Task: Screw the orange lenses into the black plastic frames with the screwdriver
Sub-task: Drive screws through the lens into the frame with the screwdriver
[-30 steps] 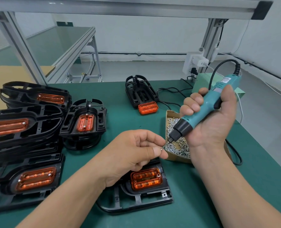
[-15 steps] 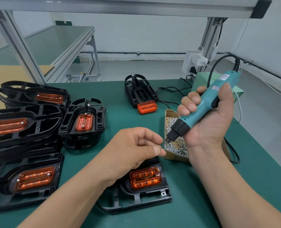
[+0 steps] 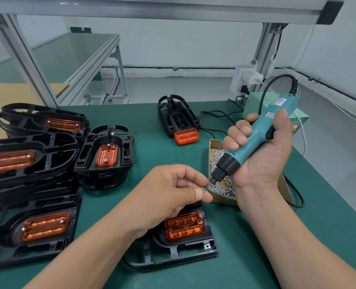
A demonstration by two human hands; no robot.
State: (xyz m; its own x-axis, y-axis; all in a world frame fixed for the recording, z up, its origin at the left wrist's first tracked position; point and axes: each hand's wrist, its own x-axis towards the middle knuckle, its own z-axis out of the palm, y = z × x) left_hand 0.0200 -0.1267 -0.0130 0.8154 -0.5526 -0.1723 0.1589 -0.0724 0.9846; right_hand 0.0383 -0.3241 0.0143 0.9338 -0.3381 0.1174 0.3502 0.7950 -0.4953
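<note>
One screw [image 3: 203, 191] pinched in left fingers [image 3: 195, 195] at bit [image 3: 207, 186] tip; right fingers [image 3: 240, 140] grip screwdriver [image 3: 256, 134]

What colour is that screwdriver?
The screwdriver is teal with a black nose, clearest in the head view.

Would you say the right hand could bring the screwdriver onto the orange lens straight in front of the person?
Likely yes: the right hand holds the screwdriver close by, the lens lies uncovered, and the left hand, pinching a screw, overlaps only the frame's far edge.
</note>
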